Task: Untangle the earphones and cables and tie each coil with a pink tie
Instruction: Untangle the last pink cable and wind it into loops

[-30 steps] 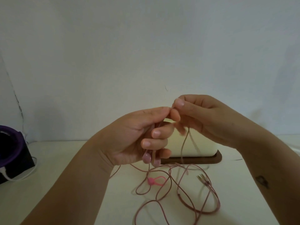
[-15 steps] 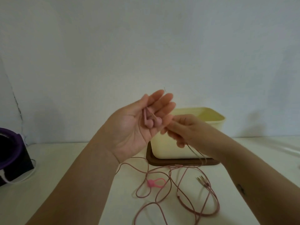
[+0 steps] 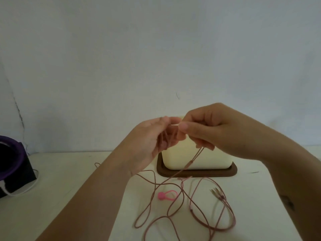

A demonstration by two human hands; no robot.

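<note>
The earphone cable (image 3: 188,164) is thin, light and limp, so it should kink and slip easily; the firmer splitter looks the best place to hold. The right hand (image 3: 213,129) pinches 1 strand. Strands cross the left hand (image 3: 151,141), but blur hides its grip. Loose loops lie on the table (image 3: 69,171) just beside the pink tie (image 3: 166,195), before the cream box (image 3: 208,160).

Ahead of you, a cream container (image 3: 199,160) stands on a brown tray (image 3: 231,171) on the white counter (image 3: 60,188). At far left, a black box (image 3: 17,178), possibly a speaker, carries a purple ring (image 3: 12,140) and a white cable (image 3: 22,190).
</note>
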